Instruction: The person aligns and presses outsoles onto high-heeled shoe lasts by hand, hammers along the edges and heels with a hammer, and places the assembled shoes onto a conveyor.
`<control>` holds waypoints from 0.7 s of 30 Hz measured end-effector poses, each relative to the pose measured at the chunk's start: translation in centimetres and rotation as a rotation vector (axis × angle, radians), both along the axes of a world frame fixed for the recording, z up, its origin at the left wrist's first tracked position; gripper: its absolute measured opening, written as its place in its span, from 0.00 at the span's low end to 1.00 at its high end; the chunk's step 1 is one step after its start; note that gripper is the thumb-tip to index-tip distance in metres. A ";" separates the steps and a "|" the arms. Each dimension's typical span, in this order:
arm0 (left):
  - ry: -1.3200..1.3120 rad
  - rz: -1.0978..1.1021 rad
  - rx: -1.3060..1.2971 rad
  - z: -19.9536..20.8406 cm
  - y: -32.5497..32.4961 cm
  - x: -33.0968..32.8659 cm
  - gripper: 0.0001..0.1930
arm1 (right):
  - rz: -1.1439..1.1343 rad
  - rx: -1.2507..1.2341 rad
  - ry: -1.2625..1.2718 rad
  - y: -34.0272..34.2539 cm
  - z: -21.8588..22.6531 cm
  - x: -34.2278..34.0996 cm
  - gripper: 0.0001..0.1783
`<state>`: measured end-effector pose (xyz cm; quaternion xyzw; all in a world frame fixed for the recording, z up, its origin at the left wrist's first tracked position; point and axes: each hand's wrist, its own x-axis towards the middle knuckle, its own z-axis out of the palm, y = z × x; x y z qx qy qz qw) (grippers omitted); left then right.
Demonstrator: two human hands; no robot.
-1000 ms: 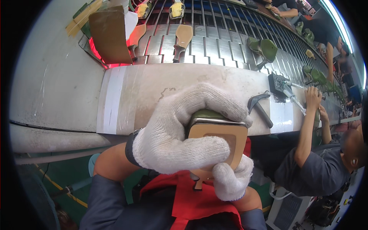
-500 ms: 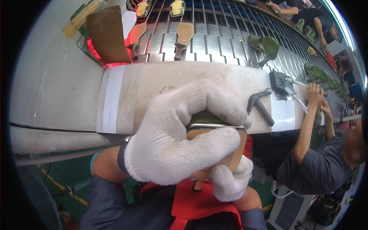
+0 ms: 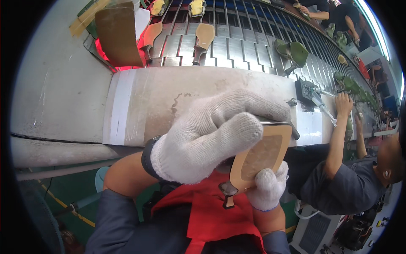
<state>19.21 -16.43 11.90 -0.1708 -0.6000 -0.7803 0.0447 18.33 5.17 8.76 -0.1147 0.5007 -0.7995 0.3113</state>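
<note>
In front of me, above the red apron, a heeled shoe [image 3: 261,154] is held with its tan sole facing me and its short heel pointing down. A duller oval patch covers the middle of the sole. My left hand [image 3: 207,137], in a white knitted glove, is closed over the toe end, thumb on the sole side and fingers behind the far edge. Lower down, my gloved right hand [image 3: 269,188] grips the side near the heel, its thumb on the sole. The shoe's upper is hidden. Behind the toe, a hammer [image 3: 294,133] lies mostly covered.
A pale worktop [image 3: 160,95] borders a metal slat conveyor [image 3: 234,51]. On the conveyor are a heeled tan sole [image 3: 204,36] and a green shoe [image 3: 296,54]. A brown cardboard sheet [image 3: 118,36] stands left. A black holder [image 3: 305,91] sits right, near a co-worker's arm [image 3: 336,142].
Both hands and the shoe have shifted right, and the shoe has turned so more of its sole shows. The shoe and left glove now cover most of the hammer.
</note>
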 end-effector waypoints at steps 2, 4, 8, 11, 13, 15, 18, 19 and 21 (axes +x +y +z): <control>0.013 0.010 -0.012 -0.3 -0.1 -0.1 0.41 | -0.001 -0.048 -0.012 -0.3 -0.4 0.1 0.39; 0.022 0.001 -0.003 -0.7 -0.3 -0.5 0.46 | -0.001 -0.057 -0.014 -0.5 -0.7 0.0 0.40; 0.005 0.025 -0.041 -0.7 -0.4 -0.6 0.48 | 0.025 -0.070 -0.035 -0.6 -1.3 -0.3 0.42; 0.036 0.041 -0.030 -0.6 -0.6 -0.1 0.44 | 0.032 -0.058 0.001 -0.9 -1.1 0.0 0.42; -0.062 0.045 -0.011 0.2 -0.7 0.5 0.39 | 0.045 -0.049 0.010 -0.9 -0.4 0.0 0.41; -0.102 0.040 -0.046 1.0 -0.9 0.1 0.37 | 0.050 -0.033 0.020 -1.0 -0.3 0.0 0.40; -0.128 0.030 -0.025 1.1 -1.1 -1.4 0.35 | -0.010 -0.043 0.039 -1.7 -0.1 -0.1 0.39; -0.113 0.014 0.038 0.7 -1.1 -2.0 0.34 | -0.015 -0.063 0.045 -1.8 -0.2 -0.6 0.39; -0.142 -0.001 0.124 -0.2 -1.0 -2.9 0.34 | -0.016 -0.052 0.050 -1.6 -0.3 -1.4 0.40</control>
